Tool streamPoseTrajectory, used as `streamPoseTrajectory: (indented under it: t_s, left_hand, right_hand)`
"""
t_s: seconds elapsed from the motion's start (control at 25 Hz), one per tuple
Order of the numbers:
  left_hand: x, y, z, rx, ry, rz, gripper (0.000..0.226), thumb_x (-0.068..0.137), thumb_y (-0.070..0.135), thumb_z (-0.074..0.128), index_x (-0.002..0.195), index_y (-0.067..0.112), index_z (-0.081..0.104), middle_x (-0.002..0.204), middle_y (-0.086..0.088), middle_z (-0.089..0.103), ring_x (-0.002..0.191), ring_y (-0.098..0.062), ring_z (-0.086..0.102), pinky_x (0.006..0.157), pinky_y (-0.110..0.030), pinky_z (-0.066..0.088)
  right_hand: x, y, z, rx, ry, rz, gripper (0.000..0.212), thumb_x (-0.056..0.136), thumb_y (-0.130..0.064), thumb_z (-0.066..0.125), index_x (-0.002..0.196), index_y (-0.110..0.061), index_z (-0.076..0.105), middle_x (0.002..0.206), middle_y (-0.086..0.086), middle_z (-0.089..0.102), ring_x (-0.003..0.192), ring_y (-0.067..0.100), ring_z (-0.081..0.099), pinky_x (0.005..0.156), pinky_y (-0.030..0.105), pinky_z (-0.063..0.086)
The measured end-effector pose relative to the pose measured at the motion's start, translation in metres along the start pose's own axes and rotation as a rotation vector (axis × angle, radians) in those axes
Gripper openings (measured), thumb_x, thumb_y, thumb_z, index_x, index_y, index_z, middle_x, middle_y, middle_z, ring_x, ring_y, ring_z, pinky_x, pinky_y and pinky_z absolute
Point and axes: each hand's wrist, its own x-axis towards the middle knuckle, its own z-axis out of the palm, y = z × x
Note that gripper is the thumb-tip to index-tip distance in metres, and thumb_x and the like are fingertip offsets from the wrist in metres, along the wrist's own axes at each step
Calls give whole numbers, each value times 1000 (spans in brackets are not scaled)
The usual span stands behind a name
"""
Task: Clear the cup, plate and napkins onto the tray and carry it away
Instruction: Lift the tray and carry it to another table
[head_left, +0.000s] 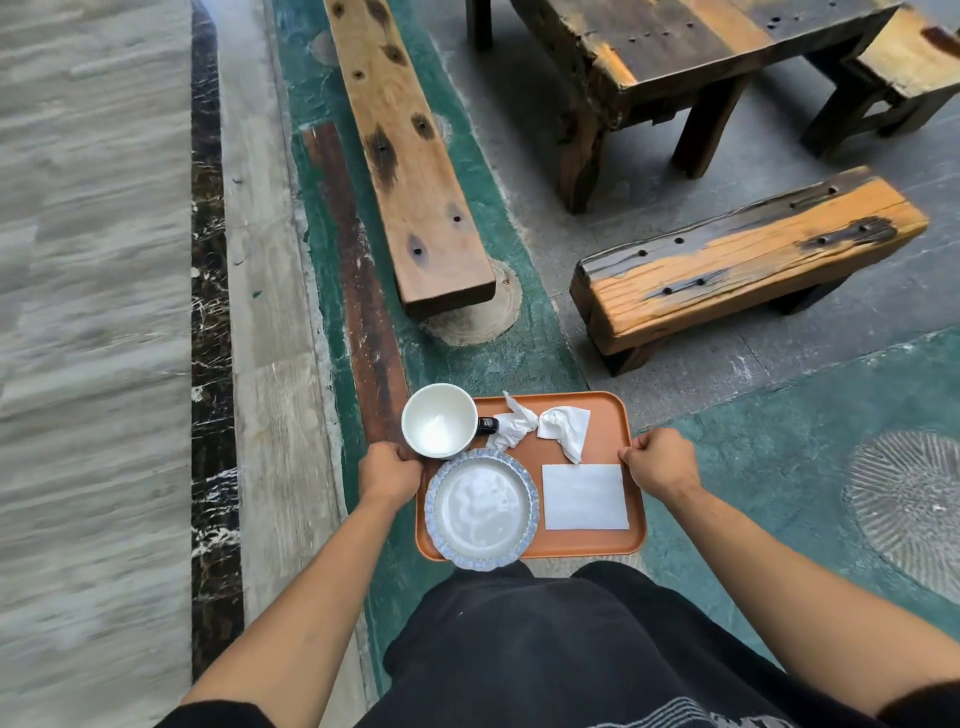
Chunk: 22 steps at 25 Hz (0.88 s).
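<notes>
Gripping the orange tray (602, 540) at its two short sides, I hold it level in front of my waist; my left hand (390, 474) is clenched on the rim at nine o'clock, my right hand (661, 463) clenched on the rim at three. On the tray the white cup (439, 421) stands upright at ten o'clock, its dark handle (487, 425) pointing toward three; the blue-rimmed plate (482, 509) lies at seven o'clock, overhanging the near edge and touching the cup; two crumpled napkins (540, 426) sit at twelve to one o'clock; a flat folded napkin (584, 497) lies at four. Beyond the tray, a long wooden plank bench (410, 156) runs toward twelve, a shorter bench (748, 260) at two o'clock, a dark table (665, 47) beyond it.
</notes>
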Motion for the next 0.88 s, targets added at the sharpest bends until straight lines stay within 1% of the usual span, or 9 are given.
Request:
streamPoseTrajectory:
  t_s: [0.12, 0.2, 0.28, 0.36, 0.48, 0.56, 0.64, 0.8, 0.88]
  left_hand:
    - [32, 25, -12, 17, -29, 13, 21, 80, 6, 67, 60, 7, 63, 68, -18, 69, 67, -34, 63, 61, -36, 51]
    - [54, 40, -19, 25, -29, 30, 22, 81, 4, 67, 61, 9, 62, 65, -13, 63, 63, -29, 54, 58, -32, 44]
    - [77, 53, -22, 33, -44, 38, 20, 82, 4, 67, 63, 8, 62, 64, -12, 60, 63, -28, 51, 53, -30, 39]
    - [94, 66, -24, 42, -54, 43, 19, 83, 3, 67, 65, 7, 61, 64, -12, 58, 62, -28, 50, 52, -28, 36]
    - [123, 88, -23, 55, -57, 46, 13, 83, 3, 68, 71, 0, 67, 64, -12, 61, 62, -28, 53, 54, -29, 39]
    - [140, 104, -20, 70, -60, 41, 12, 84, 4, 69, 75, -4, 70, 66, -13, 63, 64, -30, 56, 55, -29, 41]
    - [159, 124, -15, 80, -47, 32, 12, 83, 5, 68, 73, -3, 69, 66, -14, 63, 65, -30, 56, 55, -30, 41]
    - [191, 169, -4, 88, -20, 6, 21, 81, 7, 70, 63, 6, 61, 63, -11, 61, 64, -31, 56, 54, -29, 39]
    - [203, 195, 1, 109, -9, -6, 19, 80, 8, 70, 64, 7, 61, 64, -11, 62, 65, -31, 58, 54, -30, 40]
  right_hand:
    - [17, -29, 0, 10, 31, 32, 24, 90, -20, 73, 70, -7, 69, 71, 9, 68, 78, 30, 67, 67, 32, 51]
    - [31, -49, 1, 14, 41, 48, 23, 91, -21, 73, 71, -9, 69, 73, 8, 69, 76, 27, 67, 68, 35, 55]
    - [46, -65, 1, 9, 55, 72, 24, 91, -23, 73, 70, -12, 68, 73, 7, 69, 75, 25, 68, 72, 40, 60]
    - [59, -81, -1, 3, 64, 85, 25, 91, -23, 73, 69, -12, 68, 73, 7, 69, 74, 25, 67, 72, 40, 60]
    - [89, -100, -7, 6, 64, 88, 27, 92, -23, 72, 67, -13, 66, 72, 7, 68, 74, 26, 67, 67, 36, 55]
    - [110, -111, -11, -2, 59, 89, 27, 90, -25, 73, 66, -14, 67, 71, 6, 68, 75, 26, 67, 70, 38, 58]
    - [138, -121, -16, -25, 58, 82, 27, 89, -28, 74, 64, -16, 69, 69, 4, 69, 73, 26, 68, 75, 43, 62]
    - [188, -149, -38, -16, 47, 36, 26, 88, -28, 73, 66, -15, 68, 72, 5, 69, 75, 28, 67, 69, 35, 54]
    - [216, -161, -53, -21, 49, 25, 25, 87, -28, 74, 67, -16, 68, 74, 6, 69, 77, 29, 67, 73, 38, 58]
